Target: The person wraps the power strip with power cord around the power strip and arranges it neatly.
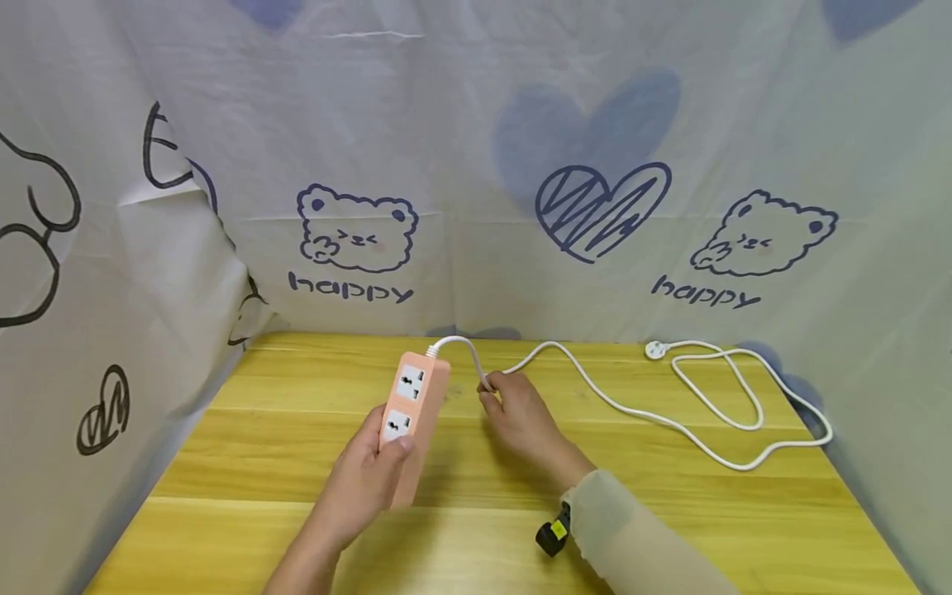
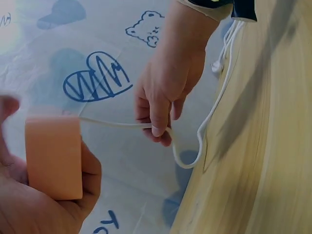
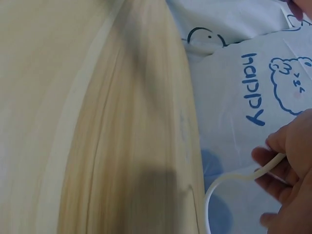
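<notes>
In the head view my left hand point(image 1: 360, 479) grips a salmon-pink power strip point(image 1: 427, 413) with white sockets, holding it tilted above the table. Its thumb lies across the socket face. A white cord point(image 1: 617, 402) leaves the strip's top end and arches over to my right hand point(image 1: 524, 421), which pinches it between thumb and fingers. The left wrist view shows the pinch close up, the cord point(image 2: 114, 124) stretched between strip and right fingers. Beyond that hand the cord runs right across the table in loose bends, ending at a white plug point(image 1: 655, 350).
The wooden table point(image 1: 245, 463) meets a pale printed cloth point(image 1: 476, 273) at the back and sides. Slack cord lies looped at the far right, close to the table's right edge. A small black device point(image 1: 554, 533) is strapped at the right wrist, beside the sleeve point(image 1: 632, 529).
</notes>
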Demonstrator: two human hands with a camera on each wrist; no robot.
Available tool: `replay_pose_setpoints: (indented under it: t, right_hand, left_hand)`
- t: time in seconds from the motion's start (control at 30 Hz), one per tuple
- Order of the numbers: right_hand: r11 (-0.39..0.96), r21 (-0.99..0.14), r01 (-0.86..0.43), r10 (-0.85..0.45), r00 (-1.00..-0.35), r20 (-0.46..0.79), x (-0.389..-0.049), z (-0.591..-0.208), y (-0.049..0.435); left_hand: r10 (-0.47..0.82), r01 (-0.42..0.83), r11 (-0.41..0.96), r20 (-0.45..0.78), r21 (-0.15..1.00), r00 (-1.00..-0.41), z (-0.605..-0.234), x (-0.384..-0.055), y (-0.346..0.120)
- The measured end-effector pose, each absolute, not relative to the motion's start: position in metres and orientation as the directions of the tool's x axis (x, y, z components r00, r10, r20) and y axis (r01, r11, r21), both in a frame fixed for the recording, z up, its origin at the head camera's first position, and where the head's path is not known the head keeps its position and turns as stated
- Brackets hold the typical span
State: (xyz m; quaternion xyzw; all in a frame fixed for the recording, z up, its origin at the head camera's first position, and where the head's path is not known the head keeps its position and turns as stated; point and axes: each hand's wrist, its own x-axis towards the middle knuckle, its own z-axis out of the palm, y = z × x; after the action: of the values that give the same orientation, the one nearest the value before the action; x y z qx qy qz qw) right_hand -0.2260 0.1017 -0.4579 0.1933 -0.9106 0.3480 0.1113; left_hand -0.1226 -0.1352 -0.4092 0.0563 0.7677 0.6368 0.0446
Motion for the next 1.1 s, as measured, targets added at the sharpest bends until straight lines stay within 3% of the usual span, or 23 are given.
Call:
replay_pose_setpoints:
  t: [0.17,0.33,0.57,0.73,0.83,0.97,1.1]
  right_hand:
    - [0.687,-0.547,-0.479,-0.316,-0.874,0.369,-0.221,-0.463,0.116]
    - [0.654,-0.566,-0.501,-0.351,-0.865,0.359,-0.213,-0.469,0.134]
    - [0.479,-0.715,-0.509,-0.391,-0.853,0.346,-0.195,-0.468,0.156]
    - [0.398,-0.745,-0.536,-0.416,-0.829,0.374,-0.186,-0.474,0.166]
    - [0.51,-0.642,-0.572,-0.407,-0.818,0.406,-0.178,-0.473,0.164]
    - [0.715,-0.311,-0.626,-0.465,-0.758,0.457,-0.165,-0.464,0.154]
    - [0.725,-0.037,-0.687,-0.604,-0.661,0.446,-0.153,-0.448,0.142]
  left_hand:
    - [0.224,-0.02,-0.11,0.005,0.994,-0.975,-0.405,-0.122,-0.133]
    - [0.247,-0.033,-0.29,0.041,0.957,-0.968,-0.403,-0.125,-0.131]
    - [0.323,-0.041,-0.439,0.115,0.898,-0.939,-0.41,-0.131,-0.131]
    - [0.325,-0.008,-0.509,0.183,0.861,-0.928,-0.411,-0.136,-0.134]
    - [0.302,0.022,-0.49,0.194,0.871,-0.933,-0.409,-0.139,-0.136]
    - [0.229,0.026,-0.395,0.125,0.918,-0.965,-0.406,-0.142,-0.133]
    - [0.115,0.059,-0.163,0.078,0.985,-0.99,-0.406,-0.147,-0.129]
